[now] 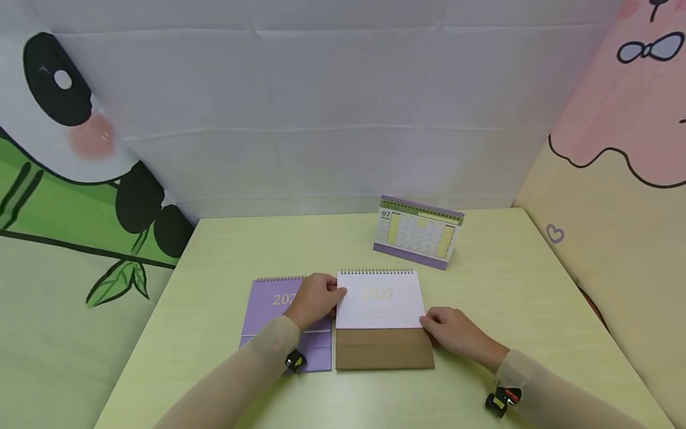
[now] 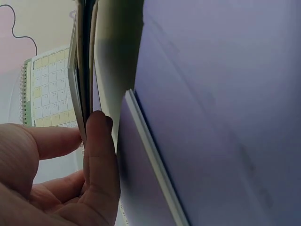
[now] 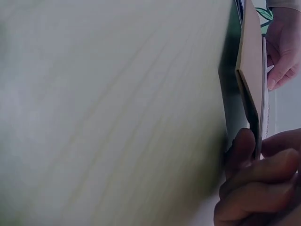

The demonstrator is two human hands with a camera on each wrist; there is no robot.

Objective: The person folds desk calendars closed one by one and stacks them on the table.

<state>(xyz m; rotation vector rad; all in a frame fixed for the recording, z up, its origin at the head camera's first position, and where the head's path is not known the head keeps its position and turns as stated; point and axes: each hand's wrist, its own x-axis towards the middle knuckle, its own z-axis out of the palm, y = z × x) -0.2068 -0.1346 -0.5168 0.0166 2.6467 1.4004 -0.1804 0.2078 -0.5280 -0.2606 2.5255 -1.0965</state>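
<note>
A desk calendar with a white "2027" cover (image 1: 379, 307) and a brown base (image 1: 384, 350) lies toward the front of the table. My left hand (image 1: 315, 301) pinches its left edge, thumb on the cover side; the left wrist view shows the fingers (image 2: 101, 165) behind that edge. At the right edge, my right hand (image 1: 458, 333) pinches the same calendar, and in the right wrist view its fingers (image 3: 256, 181) are curled at the edge. Just to the left lies a purple calendar (image 1: 268, 310), partly hidden under my left hand and forearm.
A third calendar (image 1: 418, 232), turned to a "07" month page, stands tilted at the back right of the pale table (image 1: 225, 256). Behind the table hangs a white cloth (image 1: 343, 119); printed cartoon cloths flank both sides.
</note>
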